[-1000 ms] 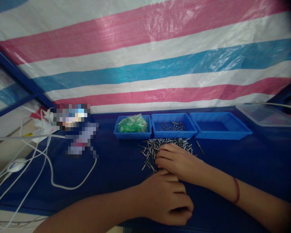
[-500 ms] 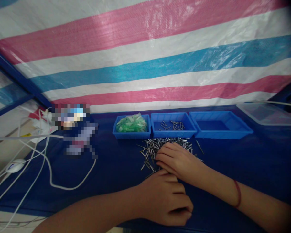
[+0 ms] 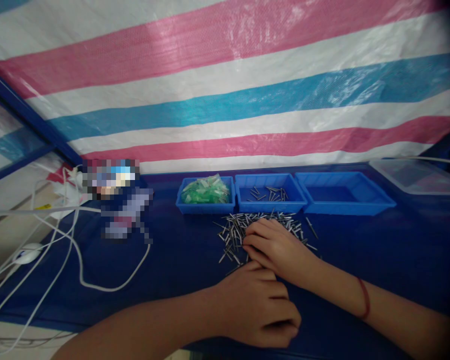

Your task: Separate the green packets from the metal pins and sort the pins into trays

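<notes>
A heap of thin metal pins with thicker silver sleeves, which look like blind rivets [image 3: 234,232], lies spread on the blue table [image 3: 165,270]. Over the near right part of the heap is my right hand [image 3: 279,247], fingers bent and pressed together, tips down among the rivets. What those tips pinch is hidden. My left hand [image 3: 260,305] is closed in a fist just in front, its thumb side touching or nearly touching the right hand. Its palm faces away, so its contents cannot be seen.
Behind the heap stand three blue trays in a row: the left tray [image 3: 206,208] holds green-and-clear plastic packets [image 3: 206,190], the middle tray [image 3: 272,206] several rivets. The right tray [image 3: 348,206] has a translucent lid [image 3: 416,177] beside it. White cables [image 3: 108,289] loop at left.
The view has shifted very slightly. My right hand's fingers have moved a little over the rivets; my left fist stays in nearly the same place.
</notes>
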Demonstrator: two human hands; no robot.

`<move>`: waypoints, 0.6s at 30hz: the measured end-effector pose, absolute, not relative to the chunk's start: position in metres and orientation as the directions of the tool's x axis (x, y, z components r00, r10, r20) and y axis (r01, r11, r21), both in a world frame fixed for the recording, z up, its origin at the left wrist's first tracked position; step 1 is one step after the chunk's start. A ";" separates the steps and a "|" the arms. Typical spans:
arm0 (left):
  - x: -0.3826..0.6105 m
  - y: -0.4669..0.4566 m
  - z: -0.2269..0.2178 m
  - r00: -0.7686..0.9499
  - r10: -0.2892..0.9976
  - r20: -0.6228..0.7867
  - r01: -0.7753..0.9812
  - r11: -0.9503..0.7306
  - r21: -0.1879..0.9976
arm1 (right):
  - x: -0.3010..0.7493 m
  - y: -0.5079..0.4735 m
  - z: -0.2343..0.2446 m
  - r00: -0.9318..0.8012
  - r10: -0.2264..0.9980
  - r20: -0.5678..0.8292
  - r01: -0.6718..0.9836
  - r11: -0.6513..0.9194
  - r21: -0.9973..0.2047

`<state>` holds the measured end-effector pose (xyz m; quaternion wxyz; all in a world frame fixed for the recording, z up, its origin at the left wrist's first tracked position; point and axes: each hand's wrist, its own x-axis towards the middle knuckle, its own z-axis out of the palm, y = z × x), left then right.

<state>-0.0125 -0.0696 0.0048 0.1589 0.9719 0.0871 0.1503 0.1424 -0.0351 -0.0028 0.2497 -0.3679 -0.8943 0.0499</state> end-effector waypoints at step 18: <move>-0.028 -0.047 0.014 0.778 0.538 0.323 0.441 -0.835 0.330 | 0.157 -0.048 0.015 -0.200 0.870 0.451 0.546 0.481 -0.686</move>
